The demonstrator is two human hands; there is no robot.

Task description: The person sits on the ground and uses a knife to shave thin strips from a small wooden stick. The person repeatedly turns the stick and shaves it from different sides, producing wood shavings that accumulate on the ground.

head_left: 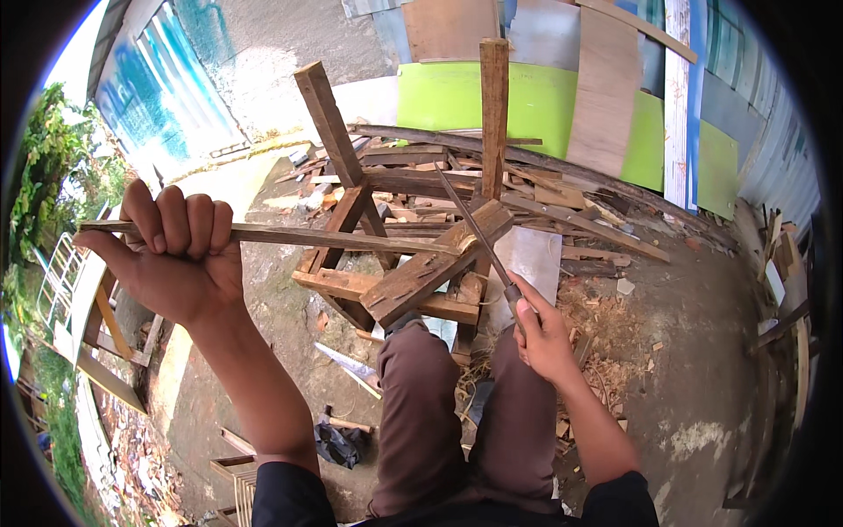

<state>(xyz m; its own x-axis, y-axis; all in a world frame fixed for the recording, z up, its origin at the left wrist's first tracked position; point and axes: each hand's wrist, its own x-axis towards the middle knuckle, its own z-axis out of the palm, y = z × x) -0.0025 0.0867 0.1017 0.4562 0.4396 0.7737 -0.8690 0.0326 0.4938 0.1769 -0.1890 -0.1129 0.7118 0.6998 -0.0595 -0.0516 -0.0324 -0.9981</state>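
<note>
My left hand is raised at the left, fingers wrapped round one end of a thin wooden strip. The strip runs to the right, its other end meeting the top of a thick wooden block that lies slanted over a rough wooden frame. In my right hand is the dark handle of a long knife with a narrow, pointed blade. The blade slopes up and to the left, passing over or beside the block near the strip's end; contact cannot be made out. Two posts of the frame stand upright beyond the block.
Below the frame lie a handsaw and a black plastic bag beside a wooden-handled tool. Scrap wood is heaped behind, against patched panels. Shavings cover the ground at right. A wooden piece leans at left.
</note>
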